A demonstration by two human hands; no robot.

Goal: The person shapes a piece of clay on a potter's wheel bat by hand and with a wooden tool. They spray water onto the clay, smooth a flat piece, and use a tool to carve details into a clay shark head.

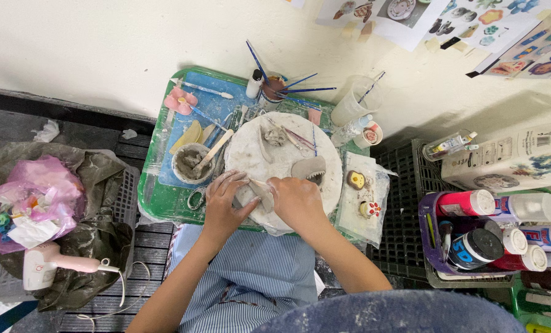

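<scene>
Both my hands meet over the near edge of a round white board (325, 185) dusted with clay. My left hand (225, 200) and my right hand (297, 200) pinch a small grey piece of clay (263, 192) between their fingers. A flat grey clay shape with a toothed edge (309, 168) lies on the board just beyond my right hand. A smaller clay lump (274, 135) and thin tools rest further back on the board.
The board sits on a green tray (164, 203) with a bowl of grey slip (191, 163) holding a stick, scissors, brushes in a cup (272, 89) and a clear cup. Two small painted figures (363, 194) lie right. Paint bottles (503, 228) fill a crate; a bag and hair dryer (47, 265) lie left.
</scene>
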